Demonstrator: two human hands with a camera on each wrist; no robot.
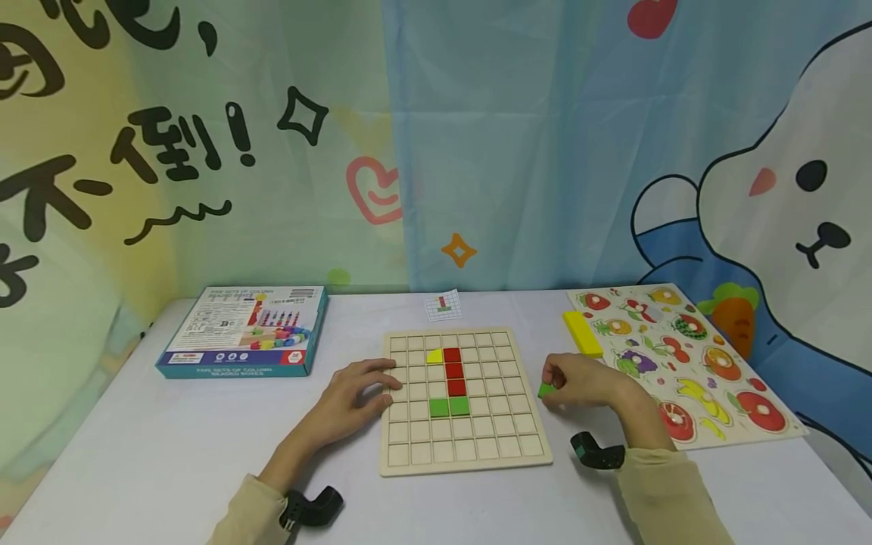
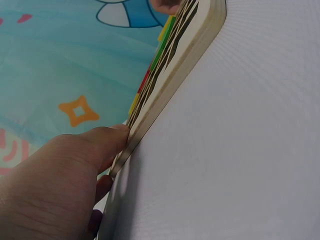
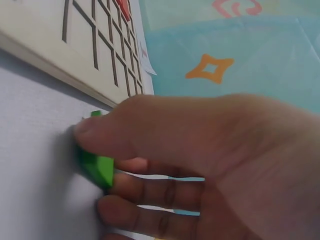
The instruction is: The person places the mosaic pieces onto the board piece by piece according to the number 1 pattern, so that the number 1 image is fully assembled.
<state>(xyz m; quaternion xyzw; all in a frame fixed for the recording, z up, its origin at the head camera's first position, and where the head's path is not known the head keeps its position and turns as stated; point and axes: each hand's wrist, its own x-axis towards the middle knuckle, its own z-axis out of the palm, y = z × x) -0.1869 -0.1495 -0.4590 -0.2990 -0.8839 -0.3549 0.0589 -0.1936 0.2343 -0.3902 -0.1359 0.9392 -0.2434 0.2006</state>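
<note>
A wooden grid board lies in front of me. On it sit a yellow square block, a column of red blocks and green squares below. My left hand rests at the board's left edge, fingertips on its rim; the left wrist view shows the thumb against that edge. Just right of the board, low over the table, my right hand pinches a green block between thumb and fingers. Part of this block is hidden behind the thumb.
A small pattern card lies behind the board. To the left is a flat teal box; to the right, a fruit-picture sheet with a yellow block at its left edge. A printed curtain hangs behind the table.
</note>
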